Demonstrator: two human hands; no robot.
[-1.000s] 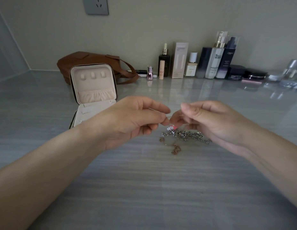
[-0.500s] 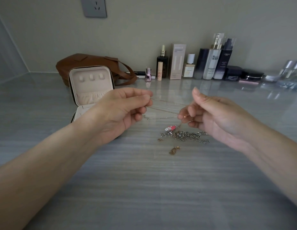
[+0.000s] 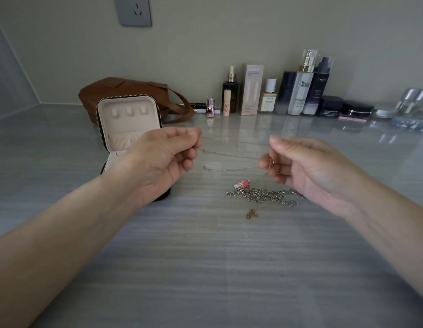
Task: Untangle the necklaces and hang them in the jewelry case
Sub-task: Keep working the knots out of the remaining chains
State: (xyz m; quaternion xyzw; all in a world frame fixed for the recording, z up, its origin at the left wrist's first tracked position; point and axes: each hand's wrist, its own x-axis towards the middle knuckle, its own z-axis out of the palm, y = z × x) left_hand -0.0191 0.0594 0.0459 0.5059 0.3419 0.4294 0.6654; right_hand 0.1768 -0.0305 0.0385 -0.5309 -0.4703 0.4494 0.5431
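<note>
Your grey streaked countertop (image 3: 205, 268) carries an open jewelry case (image 3: 128, 119) at left, with a brown leather bag (image 3: 111, 88) right behind it. Near the centre lie a tangled silver chain (image 3: 262, 196) with a red-and-white charm (image 3: 241, 184) and a small gold chain piece (image 3: 251, 213). Cosmetics bottles (image 3: 300, 95) line the wall.

Dark bottle (image 3: 318, 91) reads L'OREAL; peach tube (image 3: 226, 105) reads JU.

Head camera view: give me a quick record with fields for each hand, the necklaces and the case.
Left hand: pinches thin gold chain
Right hand: pinches the same chain's other side
Chain position: stretched between the hands, above the table
Silver chain pile: tangled on the table, red charm at its edge
Jewelry case: open, its three hooks bare
</note>
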